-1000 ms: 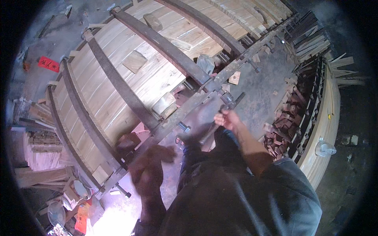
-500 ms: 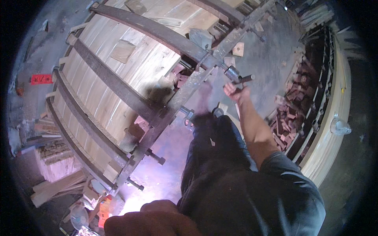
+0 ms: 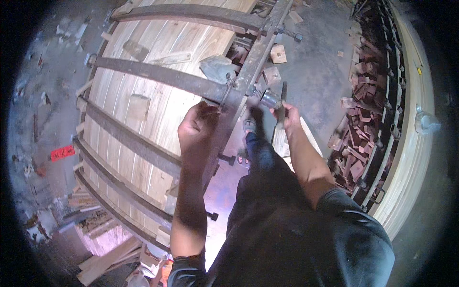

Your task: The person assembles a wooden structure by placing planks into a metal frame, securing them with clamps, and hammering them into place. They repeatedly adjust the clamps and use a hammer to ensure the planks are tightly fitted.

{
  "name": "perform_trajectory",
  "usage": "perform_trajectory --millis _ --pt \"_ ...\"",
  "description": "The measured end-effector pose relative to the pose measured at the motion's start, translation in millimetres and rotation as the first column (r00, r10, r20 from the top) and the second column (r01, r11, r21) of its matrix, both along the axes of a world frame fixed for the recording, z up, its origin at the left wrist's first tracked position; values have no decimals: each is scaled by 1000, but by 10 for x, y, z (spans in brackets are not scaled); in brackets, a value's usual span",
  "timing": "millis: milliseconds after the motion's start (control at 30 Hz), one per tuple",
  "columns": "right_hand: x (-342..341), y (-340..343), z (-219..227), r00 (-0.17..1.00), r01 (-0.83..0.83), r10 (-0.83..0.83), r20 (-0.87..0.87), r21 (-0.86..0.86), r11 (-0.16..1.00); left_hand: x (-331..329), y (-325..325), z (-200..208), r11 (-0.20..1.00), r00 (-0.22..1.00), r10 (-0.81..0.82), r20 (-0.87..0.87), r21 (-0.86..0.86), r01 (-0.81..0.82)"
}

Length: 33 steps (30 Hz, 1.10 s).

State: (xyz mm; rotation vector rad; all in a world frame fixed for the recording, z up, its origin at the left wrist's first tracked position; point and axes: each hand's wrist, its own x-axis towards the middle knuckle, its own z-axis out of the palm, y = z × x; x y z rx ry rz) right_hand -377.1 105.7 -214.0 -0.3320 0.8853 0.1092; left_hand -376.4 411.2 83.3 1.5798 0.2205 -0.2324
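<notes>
My right hand [image 3: 290, 116] is closed round the crossbar handle of a socket wrench [image 3: 270, 99]. The socket sits over a threaded bolt [image 3: 258, 92] that sticks out of the steel side beam [image 3: 248, 71]. My left hand [image 3: 197, 122] is over the wooden panel [image 3: 162, 103], by the beam and just below the end of a steel crossbar [image 3: 165, 75]. Its fingers are curled; anything inside them is hidden. Light boards lie side by side in the panel, under several such crossbars. A grey angular piece [image 3: 217, 68] rests on the boards near the beam.
More bolts [image 3: 226, 158] project from the beam towards my legs. Wood blocks [image 3: 278, 53] lie on the floor beyond the wrench. At right, a heap of offcuts [image 3: 356, 143] runs beside a rail and long pale boards [image 3: 406, 158]. Stacked planks [image 3: 107, 258] lie lower left.
My left hand has moved from the lower edge up to the beam. The right hand, earlier just below the wrench handle, now grips it. The handle has turned, and the view has shifted.
</notes>
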Motion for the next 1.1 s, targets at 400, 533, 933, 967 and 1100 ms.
perform_trajectory --millis 400,533,933,967,1100 --pt "293 -262 -3 937 -311 313 -155 37 950 2289 -292 -1167 592 925 -368 -89 745 307" --pt "57 -312 -45 956 -289 287 61 32 957 2350 -227 -1804 408 890 -452 -65 872 271" --pt "-1438 -1423 -1409 931 -309 352 -92 -710 632 2548 -451 -1226 552 823 -497 276 832 54" --pt "-1344 -1313 -1253 992 -121 121 -21 -333 935 2533 -401 -1189 590 818 -471 330 807 14" --pt "-1437 -1115 -1264 956 -288 268 -117 -533 796 2077 -13 -1113 733 934 -194 301 677 -66"
